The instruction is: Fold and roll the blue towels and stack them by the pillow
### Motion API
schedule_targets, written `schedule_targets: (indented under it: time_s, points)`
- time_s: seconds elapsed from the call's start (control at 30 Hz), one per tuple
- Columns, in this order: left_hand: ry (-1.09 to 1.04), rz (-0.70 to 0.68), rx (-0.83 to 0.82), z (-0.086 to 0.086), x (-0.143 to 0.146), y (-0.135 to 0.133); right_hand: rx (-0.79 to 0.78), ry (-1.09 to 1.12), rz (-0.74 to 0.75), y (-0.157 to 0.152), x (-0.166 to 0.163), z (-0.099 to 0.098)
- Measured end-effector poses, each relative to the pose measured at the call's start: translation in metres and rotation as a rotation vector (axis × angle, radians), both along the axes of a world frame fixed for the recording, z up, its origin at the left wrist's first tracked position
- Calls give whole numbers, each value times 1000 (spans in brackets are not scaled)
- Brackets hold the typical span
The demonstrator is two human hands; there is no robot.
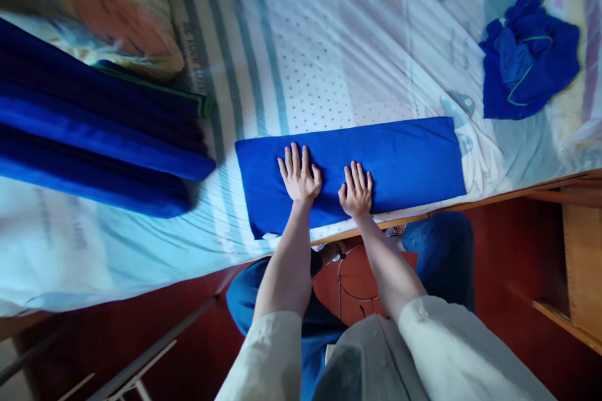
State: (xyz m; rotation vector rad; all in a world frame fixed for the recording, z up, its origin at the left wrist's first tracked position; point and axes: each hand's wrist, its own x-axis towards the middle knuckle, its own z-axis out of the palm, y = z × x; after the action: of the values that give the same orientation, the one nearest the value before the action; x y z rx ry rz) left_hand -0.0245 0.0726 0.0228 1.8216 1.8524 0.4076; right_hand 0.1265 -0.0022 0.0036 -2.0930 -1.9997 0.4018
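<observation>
A blue cloth (pixel 414 160), folded into a long flat rectangle, lies along the front edge of the bed. My left hand (pixel 300 178) rests flat on its left half, fingers spread and pointing away from me. On the cloth's middle, near its front edge, my right hand (pixel 357 191) lies palm down with fingers stretched out. Neither hand grips anything. A small white tag (pixel 269 236) sticks out at the cloth's near left corner.
Rolled or folded blue cloths (pixel 108 131) lie to the left, beside a patterned pillow (pixel 126 19). A crumpled blue garment (pixel 531 56) with green trim sits at right. The bed's wooden edge (pixel 498 195) runs before my knees. A metal rail (pixel 155 348) stands lower left.
</observation>
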Motion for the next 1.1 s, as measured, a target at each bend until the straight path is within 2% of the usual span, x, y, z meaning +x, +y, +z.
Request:
schedule_targets:
  time_s: [0.2, 0.3, 0.37, 0.43, 0.6, 0.8, 0.9, 1.1]
  points:
    - [-29, 25, 46, 3, 2, 1, 25, -22, 14, -1, -1, 5]
    - [-42, 29, 74, 2, 3, 1, -24, -59, 186, 12, 16, 15]
    - [-51, 28, 80, 1, 2, 1, -54, -63, 348, 29, 37, 21]
    - [-65, 29, 79, 0, 1, 1, -72, -73, 410, 49, 66, 25]
    - [-62, 46, 92, 0, 0, 1, -66, -147, 216, 82, 161, 23]
    - [-59, 40, 78, -4, -1, 2, -24, -239, -23, 83, 277, 17]
    - [-35, 44, 80, -6, -2, 2, -32, -274, -62, 85, 306, 14]
    - [-38, 38, 56, -1, -1, 2, -58, -301, -56, 92, 322, 10]
